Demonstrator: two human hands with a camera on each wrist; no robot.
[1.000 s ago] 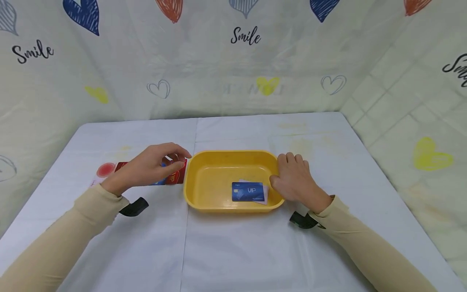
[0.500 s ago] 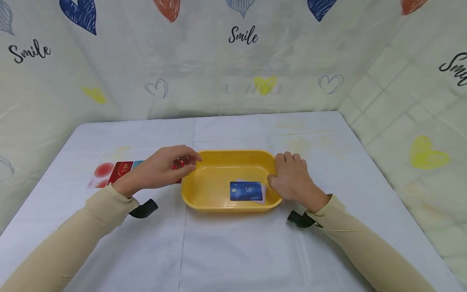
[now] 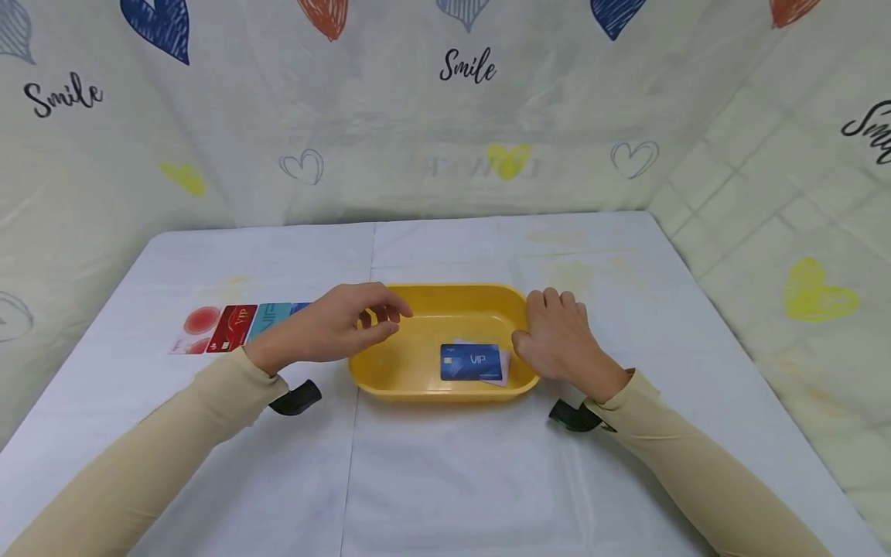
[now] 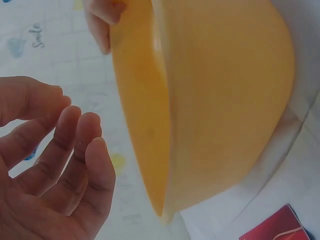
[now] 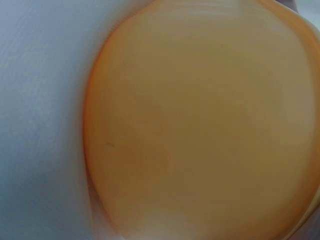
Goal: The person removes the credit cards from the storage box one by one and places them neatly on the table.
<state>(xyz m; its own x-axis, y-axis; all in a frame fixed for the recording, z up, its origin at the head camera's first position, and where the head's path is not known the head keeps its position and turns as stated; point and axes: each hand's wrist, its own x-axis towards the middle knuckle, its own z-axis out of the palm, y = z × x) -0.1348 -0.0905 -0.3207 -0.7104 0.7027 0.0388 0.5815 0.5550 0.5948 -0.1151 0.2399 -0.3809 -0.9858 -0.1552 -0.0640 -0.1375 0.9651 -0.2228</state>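
Note:
A yellow plastic tray sits mid-table, and a blue VIP card lies in it on a paler card. My right hand grips the tray's right rim. Over the left end of the tray hovers my left hand, its fingers loosely bent. In the left wrist view that hand has nothing visible between thumb and fingers, beside the tray's tall wall. The right wrist view is filled by the tray's outer wall; no fingers of that hand show clearly.
Left of the tray runs a row of cards: a white one with red circles, a red VIP card, a teal one and a blue one. My left hand hides the row's right end. A printed curtain hangs behind the white-covered table.
My left hand has moved right, from above the row of cards to over the tray's left end, uncovering more cards. The right hand stays on the tray rim.

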